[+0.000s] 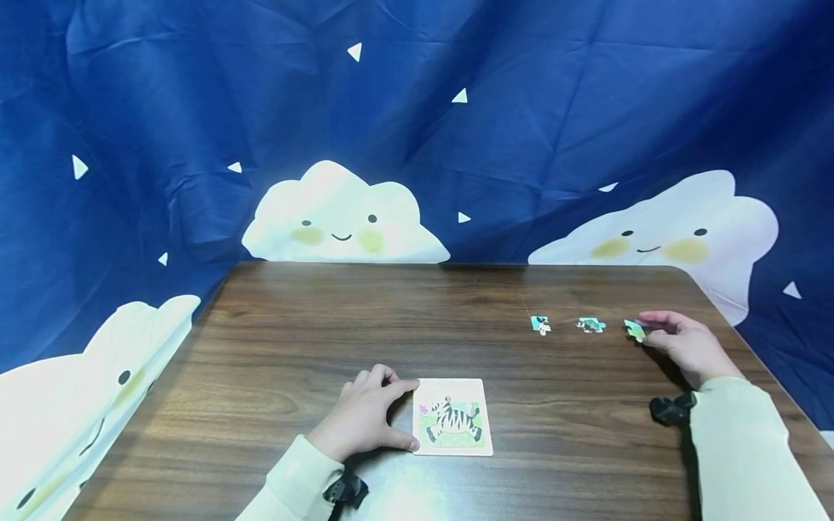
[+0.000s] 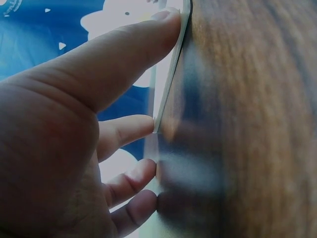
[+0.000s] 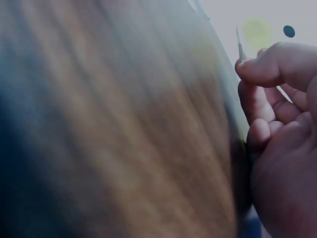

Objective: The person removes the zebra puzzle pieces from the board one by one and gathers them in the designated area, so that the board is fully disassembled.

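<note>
A square, pale-framed jigsaw board [image 1: 448,388] with a zebra picture lies flat on the table. My left hand [image 1: 365,416] reaches along its left side, thumb at the near left corner and index finger at the far left corner. In the left wrist view the thumb [image 2: 163,25] lies on the board's edge, and the other fingers rest near the tabletop. At the right, my right hand [image 1: 693,351] pinches a green and blue jigsaw piece [image 1: 634,331] between thumb and fingers. Only a thin edge of this piece [image 3: 240,51] shows in the right wrist view.
Two more jigsaw pieces lie left of my right hand: one piece [image 1: 591,325] close by, another piece [image 1: 540,325] farther left. The brown wooden table [image 1: 313,333] ends at a blue curtain [image 1: 417,130] printed with clouds.
</note>
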{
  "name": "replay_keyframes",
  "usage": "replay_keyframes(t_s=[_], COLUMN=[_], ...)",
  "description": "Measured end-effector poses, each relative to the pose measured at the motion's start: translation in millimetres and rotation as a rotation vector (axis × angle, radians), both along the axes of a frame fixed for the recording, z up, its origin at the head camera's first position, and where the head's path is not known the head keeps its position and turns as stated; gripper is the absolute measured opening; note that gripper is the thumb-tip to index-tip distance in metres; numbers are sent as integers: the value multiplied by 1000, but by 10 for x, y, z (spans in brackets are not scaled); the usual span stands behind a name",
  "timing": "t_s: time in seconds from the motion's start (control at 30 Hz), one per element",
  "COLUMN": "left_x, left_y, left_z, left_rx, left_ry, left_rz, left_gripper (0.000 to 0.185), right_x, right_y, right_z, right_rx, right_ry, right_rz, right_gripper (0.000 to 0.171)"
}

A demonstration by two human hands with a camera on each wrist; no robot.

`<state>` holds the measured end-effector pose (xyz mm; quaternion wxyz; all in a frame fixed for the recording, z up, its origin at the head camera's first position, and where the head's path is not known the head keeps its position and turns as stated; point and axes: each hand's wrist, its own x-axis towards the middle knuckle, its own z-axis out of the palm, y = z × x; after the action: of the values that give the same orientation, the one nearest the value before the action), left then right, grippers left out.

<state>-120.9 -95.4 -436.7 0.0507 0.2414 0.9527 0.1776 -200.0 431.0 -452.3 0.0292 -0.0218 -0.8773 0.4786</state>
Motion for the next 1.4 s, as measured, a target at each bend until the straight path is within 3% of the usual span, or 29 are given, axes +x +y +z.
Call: replay_keyframes(t_s=[0.4,1.1,1.2,1.4], left_x=[-18,-12,-14,-14], left_y=[0,6,0,-8], left_z=[-15,-23,-23,-9], left_rx=[3,11,12,3], left_ry=[2,-10,-13,-19], left_rz=[-4,0,2,10], left_gripper=[87,86,86,87], right_x=[-155,-155,-147,-97], right_y=[104,107,111,84], right_z=[64,64,18,-37], right_rx=[246,253,162,-368], right_ry=[-72,-86,-35,46], right_rz=[-36,-44,-79,-71], right_gripper=[46,45,41,22])
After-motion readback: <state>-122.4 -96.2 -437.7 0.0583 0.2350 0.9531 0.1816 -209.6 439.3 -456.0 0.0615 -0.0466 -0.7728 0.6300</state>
